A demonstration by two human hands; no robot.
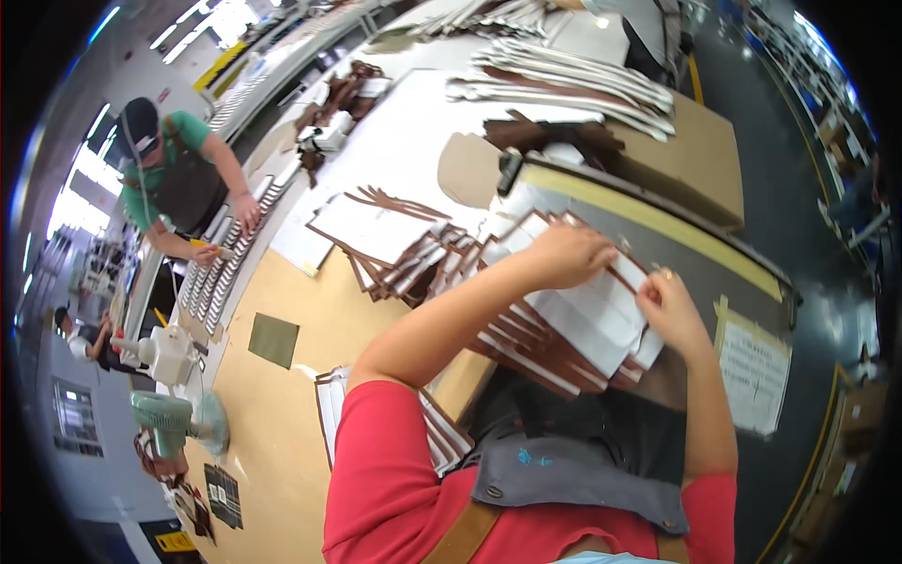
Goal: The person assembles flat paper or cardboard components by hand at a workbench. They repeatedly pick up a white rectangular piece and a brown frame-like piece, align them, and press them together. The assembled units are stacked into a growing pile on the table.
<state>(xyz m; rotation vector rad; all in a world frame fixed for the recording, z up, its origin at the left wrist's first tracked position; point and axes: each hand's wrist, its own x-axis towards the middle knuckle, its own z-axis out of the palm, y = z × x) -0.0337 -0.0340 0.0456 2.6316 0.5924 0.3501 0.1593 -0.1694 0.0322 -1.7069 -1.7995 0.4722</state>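
A fanned stack of white panels with brown edging (583, 315) lies in front of me, across the table's corner and the dark board. My left hand (575, 256) is closed at the far edge of the top panel, with its fingertips pinched on the brown border. Close by on the right, my right hand (669, 303) pinches the same border near the panel's right corner. A ring shows on one of its fingers. What lies under my fingertips is too small to make out. More brown-edged panels (376, 230) lie in overlapping piles to the left.
Bundles of white and brown strips (573, 85) rest on a cardboard box (695, 160) at the far right. A green fan (162, 423) and an olive square (273, 339) are on the left. A co-worker (178, 179) handles rows of strips. A printed sheet (754, 371) hangs at right.
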